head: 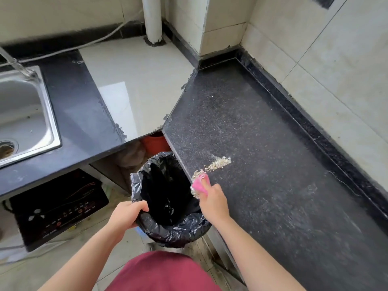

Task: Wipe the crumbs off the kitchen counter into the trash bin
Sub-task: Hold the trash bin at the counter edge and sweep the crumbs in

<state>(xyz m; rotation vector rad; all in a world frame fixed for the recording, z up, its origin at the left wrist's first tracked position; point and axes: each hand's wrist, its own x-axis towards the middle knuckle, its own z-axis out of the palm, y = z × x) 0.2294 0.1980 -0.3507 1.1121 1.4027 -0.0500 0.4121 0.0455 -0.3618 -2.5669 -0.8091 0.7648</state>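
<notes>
A trash bin lined with a black bag stands tight against the front edge of the dark speckled counter. My left hand grips the bin's near left rim. My right hand is shut on a pink cloth pressed on the counter right at its edge above the bin. A streak of pale crumbs runs from the cloth up and to the right. More crumbs cling along the counter edge beside the cloth.
A steel sink is set in the left counter. An induction cooker lies on the floor under it. A red pot and a plastic bag sit under the corner. A white pipe rises at the back.
</notes>
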